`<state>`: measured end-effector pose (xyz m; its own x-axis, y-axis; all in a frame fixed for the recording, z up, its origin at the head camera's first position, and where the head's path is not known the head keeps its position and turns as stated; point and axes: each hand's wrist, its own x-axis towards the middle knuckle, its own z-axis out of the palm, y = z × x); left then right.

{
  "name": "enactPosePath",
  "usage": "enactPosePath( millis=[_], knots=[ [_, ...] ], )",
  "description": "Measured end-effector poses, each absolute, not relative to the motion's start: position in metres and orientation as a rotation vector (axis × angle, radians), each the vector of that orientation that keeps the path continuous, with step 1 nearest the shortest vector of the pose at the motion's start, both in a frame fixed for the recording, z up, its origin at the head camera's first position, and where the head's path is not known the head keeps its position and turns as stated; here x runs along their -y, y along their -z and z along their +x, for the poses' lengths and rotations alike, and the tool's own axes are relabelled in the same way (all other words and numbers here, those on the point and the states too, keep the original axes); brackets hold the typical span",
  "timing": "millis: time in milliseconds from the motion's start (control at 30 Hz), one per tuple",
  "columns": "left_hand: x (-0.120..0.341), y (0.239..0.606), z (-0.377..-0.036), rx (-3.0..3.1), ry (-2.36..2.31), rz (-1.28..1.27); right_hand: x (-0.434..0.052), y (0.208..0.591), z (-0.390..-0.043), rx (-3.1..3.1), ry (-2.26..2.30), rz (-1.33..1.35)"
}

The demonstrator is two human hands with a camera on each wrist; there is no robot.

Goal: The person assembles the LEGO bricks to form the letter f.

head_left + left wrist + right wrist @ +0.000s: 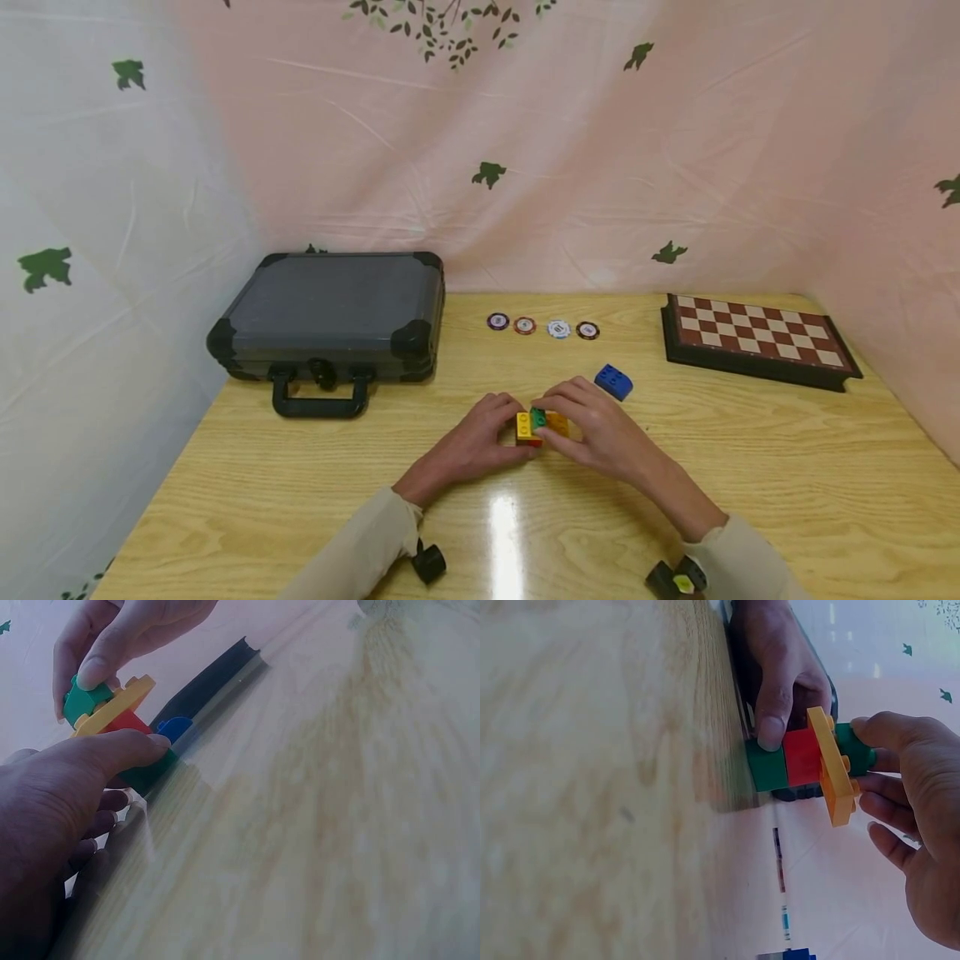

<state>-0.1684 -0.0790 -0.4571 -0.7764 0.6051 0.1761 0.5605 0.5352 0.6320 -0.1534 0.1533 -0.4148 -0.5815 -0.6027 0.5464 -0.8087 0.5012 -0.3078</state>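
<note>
A small tower of toy building bricks stands on the table between both hands. Its bottom is a green brick point(766, 771), with a red brick point(802, 757) over it. A long yellow plate point(829, 769) lies across the red one and juts out past it. On top of the plate is another green brick point(537, 418), pinched between thumb and fingers of my right hand point(600, 425). My left hand point(480, 437) grips the tower low down, its thumb lying along the bottom green brick; its other fingers are mostly hidden behind. A loose blue brick point(614, 382) lies just beyond my right hand.
A grey case point(330, 300) with black corners and a handle lies at the back left. Several poker chips, one of them white and blue point(558, 329), form a row at the back. A folded chessboard box point(757, 337) sits at the back right, near the hanging cloth point(360, 167).
</note>
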Motion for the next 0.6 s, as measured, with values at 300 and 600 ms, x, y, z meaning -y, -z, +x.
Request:
enactPosePath(
  millis=[300, 600],
  knots=[
    [0.079, 0.4572, -0.1679, -2.691, -1.085, 1.018, -0.1515, 0.41, -0.1542, 2.385, -0.693, 1.218],
    [0.0788, 0.4568, -0.1674, -2.693, -1.082, 1.021, -0.1514, 0.4089, -0.1554, 2.392, -0.692, 1.236]
  ],
)
